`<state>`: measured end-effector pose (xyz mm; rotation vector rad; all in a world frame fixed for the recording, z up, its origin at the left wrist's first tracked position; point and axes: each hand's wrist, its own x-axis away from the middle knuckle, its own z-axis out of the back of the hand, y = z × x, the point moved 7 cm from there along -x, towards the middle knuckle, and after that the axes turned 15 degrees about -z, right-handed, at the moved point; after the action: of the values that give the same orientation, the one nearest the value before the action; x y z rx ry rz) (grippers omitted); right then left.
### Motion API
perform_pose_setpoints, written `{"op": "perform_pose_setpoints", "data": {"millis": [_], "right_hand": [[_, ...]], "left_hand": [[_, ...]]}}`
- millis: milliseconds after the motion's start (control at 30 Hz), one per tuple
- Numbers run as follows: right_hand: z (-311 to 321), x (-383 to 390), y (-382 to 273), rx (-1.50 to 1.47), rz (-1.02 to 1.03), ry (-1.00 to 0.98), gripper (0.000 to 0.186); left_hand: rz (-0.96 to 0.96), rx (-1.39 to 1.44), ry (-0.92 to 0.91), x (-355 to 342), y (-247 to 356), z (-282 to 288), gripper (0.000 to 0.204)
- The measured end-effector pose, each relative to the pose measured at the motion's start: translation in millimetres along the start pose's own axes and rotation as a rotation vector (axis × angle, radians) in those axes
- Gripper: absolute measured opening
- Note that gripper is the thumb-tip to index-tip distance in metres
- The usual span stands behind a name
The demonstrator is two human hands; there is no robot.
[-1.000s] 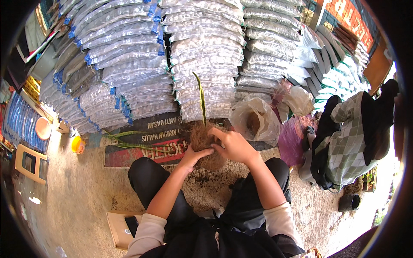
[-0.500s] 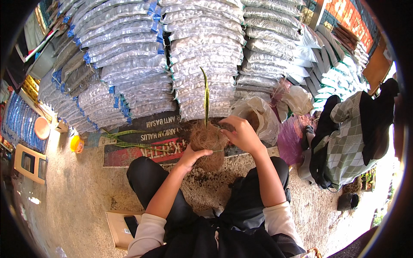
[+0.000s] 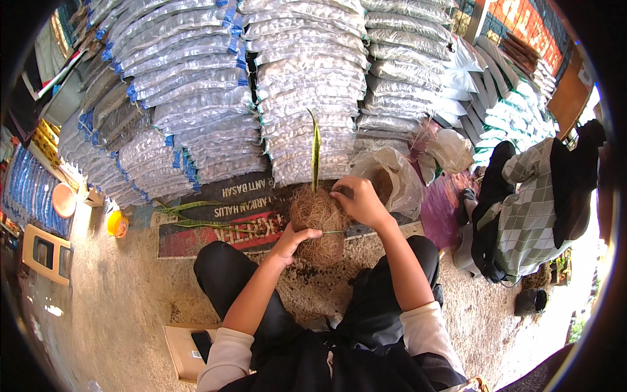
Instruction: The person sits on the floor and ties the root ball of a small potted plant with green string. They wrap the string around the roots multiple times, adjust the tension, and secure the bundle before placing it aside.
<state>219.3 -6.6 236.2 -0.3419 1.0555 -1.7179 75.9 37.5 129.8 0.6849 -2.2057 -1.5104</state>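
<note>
A round bundle of brown coconut fibre [image 3: 312, 210] stands between my knees, with one narrow green and yellow snake plant leaf [image 3: 315, 153] rising from its top. My left hand [image 3: 292, 244] grips the bundle's lower left side, thumb laid across the front. A thin green string [image 3: 334, 232] runs across the fibre from beside that thumb to the right. At the bundle's upper right, my right hand [image 3: 359, 200] is closed in a pinch against the fibre; what its fingertips hold is hidden.
Loose snake plant leaves [image 3: 196, 206] lie on a printed board [image 3: 176, 243]. An open clear plastic bag [image 3: 408, 189] stands behind my right hand. Stacked filled sacks [image 3: 310, 85] form a wall ahead. A person in checkered clothing [image 3: 529, 209] sits at right; a phone [image 3: 202, 344] lies at lower left.
The fibre bundle has tilted or turned slightly, and more of its front shows. My right hand has shifted slightly, fingers drawn closer against the bundle's upper right. The left hand keeps its grip.
</note>
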Motion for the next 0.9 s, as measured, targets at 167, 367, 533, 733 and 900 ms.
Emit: {"op": "perform_pose_setpoints", "data": {"millis": [167, 367, 533, 733, 900], "right_hand": [[5.2, -1.7, 8.0, -0.03, -0.265, -0.091, 0.016], [14.0, 7.4, 16.9, 0.173, -0.304, -0.325, 0.019], [19.8, 10.8, 3.9, -0.027, -0.164, -0.34, 0.017], [23.9, 5.8, -14.0, -0.119, -0.036, -0.074, 0.007], [14.9, 2.3, -20.9, -0.066, 0.093, 0.095, 0.009]], "left_hand": [[0.063, 0.063, 0.098, 2.9, -7.5, 11.7, 0.043], [0.229, -0.019, 0.22, 9.8, -20.9, 29.8, 0.05], [0.276, 0.048, 0.2, 10.1, -41.2, 41.4, 0.048], [0.21, 0.007, 0.113, 10.9, -12.2, 9.4, 0.052], [0.113, 0.028, 0.027, 7.6, -15.6, 6.6, 0.054]]}}
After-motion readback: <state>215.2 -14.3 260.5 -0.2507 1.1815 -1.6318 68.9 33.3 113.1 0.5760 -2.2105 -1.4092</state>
